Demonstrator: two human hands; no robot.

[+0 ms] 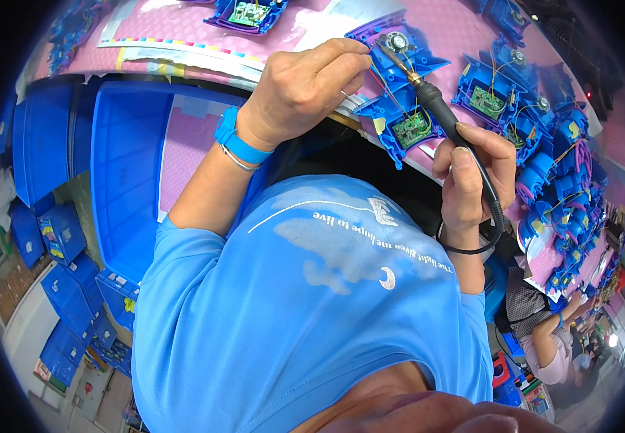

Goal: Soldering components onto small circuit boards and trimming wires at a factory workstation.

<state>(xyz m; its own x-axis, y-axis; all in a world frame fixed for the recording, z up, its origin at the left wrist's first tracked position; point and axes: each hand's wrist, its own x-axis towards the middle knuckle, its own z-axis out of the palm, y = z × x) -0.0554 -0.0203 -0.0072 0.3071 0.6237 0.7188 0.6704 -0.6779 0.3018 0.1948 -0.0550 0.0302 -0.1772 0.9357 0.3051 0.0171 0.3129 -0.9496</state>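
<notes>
Pink matting (pixel 175 25) bears a blue casing (pixel 404 99) beside the left fingers (pixel 341 55).

Blue bins (pixel 65 297) stand at left, a co-worker (pixel 556 359) at right.

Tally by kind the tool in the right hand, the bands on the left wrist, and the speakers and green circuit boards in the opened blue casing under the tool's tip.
Soldering iron: 1
Blue wristband: 1
Silver bracelet: 1
Round speaker: 1
Green circuit board: 1
Total: 5
</notes>
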